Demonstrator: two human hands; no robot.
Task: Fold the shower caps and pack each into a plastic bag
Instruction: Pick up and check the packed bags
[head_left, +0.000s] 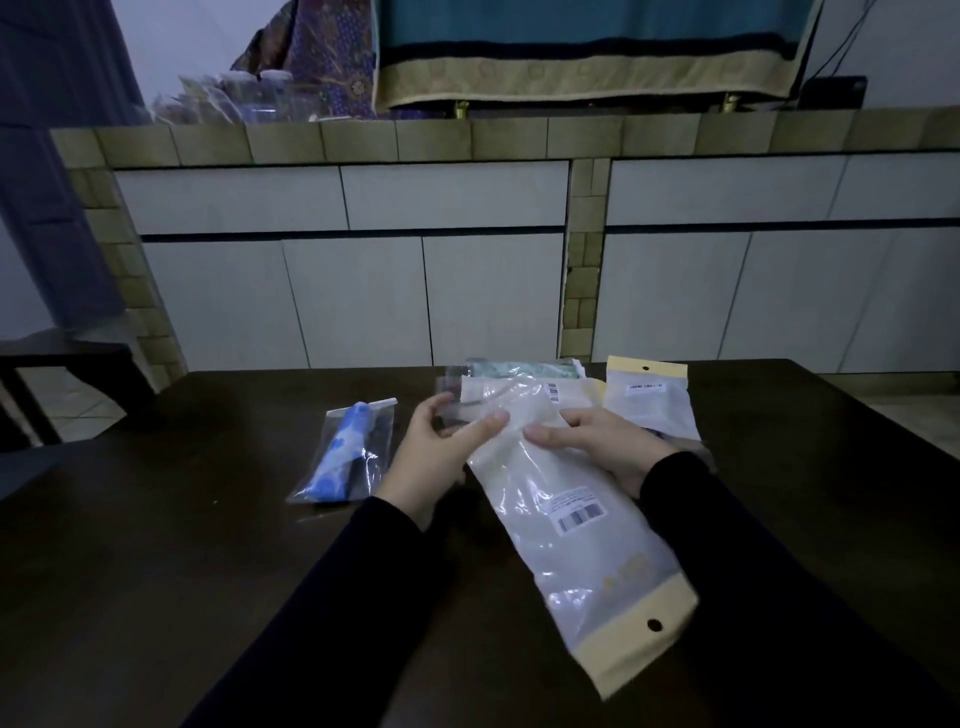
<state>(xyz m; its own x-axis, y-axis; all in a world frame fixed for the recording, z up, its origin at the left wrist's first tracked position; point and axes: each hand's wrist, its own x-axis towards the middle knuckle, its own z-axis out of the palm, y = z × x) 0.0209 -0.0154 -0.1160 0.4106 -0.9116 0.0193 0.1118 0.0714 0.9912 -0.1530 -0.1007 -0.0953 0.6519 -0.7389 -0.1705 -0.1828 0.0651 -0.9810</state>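
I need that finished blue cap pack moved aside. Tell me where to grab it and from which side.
Pinch the clear bag at its white sealed strip, the far end near the top. That flap is flat and sticks out past the rolled blue shower cap inside. Probably best to come in from the left or from above with the left hand, which is nearer. The bag lies flat on the table, tilted.

Dim rm — dark table (208, 571), white cabinets (363, 291), tiled counter (467, 136).
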